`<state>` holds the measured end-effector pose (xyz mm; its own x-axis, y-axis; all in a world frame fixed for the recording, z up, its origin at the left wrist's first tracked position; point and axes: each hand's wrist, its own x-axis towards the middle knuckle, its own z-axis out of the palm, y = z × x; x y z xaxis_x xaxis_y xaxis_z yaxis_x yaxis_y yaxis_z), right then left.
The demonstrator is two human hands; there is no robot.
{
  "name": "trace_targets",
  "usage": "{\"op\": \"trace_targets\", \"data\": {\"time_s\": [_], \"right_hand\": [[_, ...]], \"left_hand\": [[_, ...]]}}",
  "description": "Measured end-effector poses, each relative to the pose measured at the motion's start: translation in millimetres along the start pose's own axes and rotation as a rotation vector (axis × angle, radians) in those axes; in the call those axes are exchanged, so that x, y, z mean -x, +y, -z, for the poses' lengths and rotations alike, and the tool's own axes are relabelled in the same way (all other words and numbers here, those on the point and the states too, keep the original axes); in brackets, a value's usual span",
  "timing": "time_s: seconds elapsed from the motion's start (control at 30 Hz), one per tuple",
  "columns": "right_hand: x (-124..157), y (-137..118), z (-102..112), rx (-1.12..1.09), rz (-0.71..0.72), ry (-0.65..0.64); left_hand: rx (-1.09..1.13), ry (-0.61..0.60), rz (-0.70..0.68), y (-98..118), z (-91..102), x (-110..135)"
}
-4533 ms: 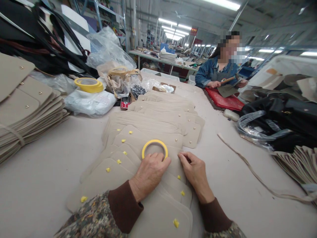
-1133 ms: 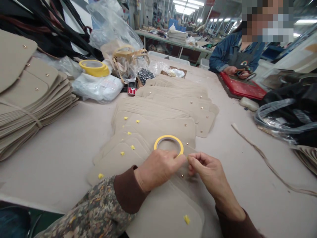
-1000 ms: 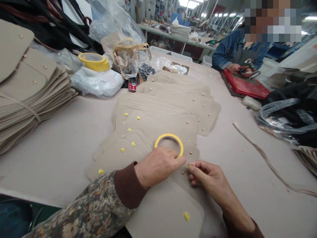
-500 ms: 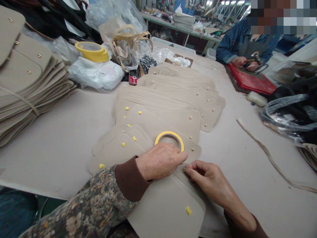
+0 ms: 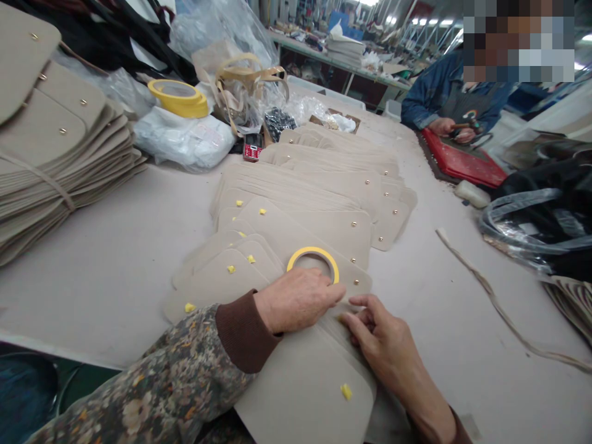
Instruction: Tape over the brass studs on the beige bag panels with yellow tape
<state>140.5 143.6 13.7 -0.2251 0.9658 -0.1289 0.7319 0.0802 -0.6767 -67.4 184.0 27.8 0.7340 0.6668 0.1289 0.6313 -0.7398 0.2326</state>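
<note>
Tape roll: the small yellow tape roll (image 5: 313, 264) lies flat on the fanned flaps, just under the fingertips of the left hand.
Left hand: the left hand (image 5: 298, 299) rests palm down, fingers stretched and spread a little; it holds the roll against the flaps and does not close around it.
Right hand: the right hand (image 5: 386, 342) lies just beside the left one, its fingers bent down and its fingertips (image 5: 348, 317) pressing on a flap at a spot where a bit of yellow shows. I cannot tell if it pinches anything.
Nearest flap: the nearest beige flap (image 5: 300, 388) already carries a yellow tape piece (image 5: 345, 391) over its snap place.
Taped flaps: at the left side of the fan, several taped flaps (image 5: 217, 277) show yellow pieces, so I judge these as done.
Untaped flaps: further away, a long row of untaped flaps (image 5: 333, 191) shows bare metal snaps; I judge that most of the work is left.
Left stack: a tied bundle of flaps (image 5: 50, 160) stands at the far left, snaps bare.
Spare tape: bigger yellow tape rolls (image 5: 178, 97) lie on a white plastic bag (image 5: 185, 139).
Far end: a co-worker in a denim jacket (image 5: 437, 92) works on a red mat (image 5: 465, 163).
</note>
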Motion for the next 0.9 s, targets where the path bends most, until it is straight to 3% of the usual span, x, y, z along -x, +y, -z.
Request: {"op": "trace_targets", "data": {"time_s": [0.07,0.2,0.3,0.53,0.7,0.77,0.9], "right_hand": [[5,5,0,-0.023,0.038,0.000],[12,7,-4,0.110,0.256,0.068],[11,5,-10,0.203,0.312,0.105],[0,-8,-11,0.220,0.205,0.032],[-1,-10,3,0.054,0.098,-0.110],[-2,-8,7,-0.037,0.135,-0.026],[-5,-6,7,-0.092,0.385,0.316]], "left_hand": [[0.005,-0.016,-0.005,0,0.7,0],[0.011,-0.024,0.003,-1,0.8,-1],[0.030,0.014,0.004,-1,0.0,0],[0.053,0.132,-0.057,-2,3.2,-1],[0.156,0.223,-0.109,-1,1.2,1],[0.204,0.258,-0.093,-1,-1.2,2],[0.215,0.233,-0.032,2,-1.5,0]]}}
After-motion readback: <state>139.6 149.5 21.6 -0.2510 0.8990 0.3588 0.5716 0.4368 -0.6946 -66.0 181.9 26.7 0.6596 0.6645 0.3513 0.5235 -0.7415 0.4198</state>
